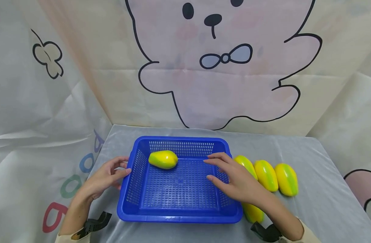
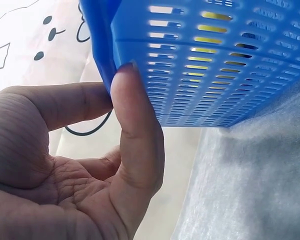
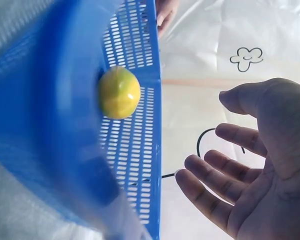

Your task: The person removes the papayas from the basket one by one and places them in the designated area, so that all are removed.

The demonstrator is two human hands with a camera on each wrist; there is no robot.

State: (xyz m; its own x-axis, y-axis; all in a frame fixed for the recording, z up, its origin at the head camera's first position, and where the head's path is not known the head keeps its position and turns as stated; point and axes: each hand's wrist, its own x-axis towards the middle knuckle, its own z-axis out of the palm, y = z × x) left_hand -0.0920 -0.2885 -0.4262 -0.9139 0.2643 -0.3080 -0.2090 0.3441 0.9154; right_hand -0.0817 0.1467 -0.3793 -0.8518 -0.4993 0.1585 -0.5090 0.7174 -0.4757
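A blue plastic basket (image 1: 180, 217) with slotted walls stands on the cloth-covered table. One glossy yellow-green fruit, shaped like a mango or papaya (image 1: 163, 159), lies inside it near the back left. My left hand (image 1: 108, 175) pinches the basket's left rim between thumb and finger; the left wrist view shows this grip on the rim (image 2: 101, 45) close up. Over the basket's right side hovers my right hand (image 1: 231, 173), fingers spread and slightly bent, holding nothing. In the right wrist view its fingers (image 3: 205, 197) are apart from the basket wall.
Right of the basket, several similar fruits lie on the grey cloth (image 1: 322, 202): one partly behind my right hand (image 1: 245, 164), two beside it (image 1: 265, 175), and one near the front corner (image 1: 253, 212). A printed fabric backdrop (image 1: 185, 101) rises behind the table.
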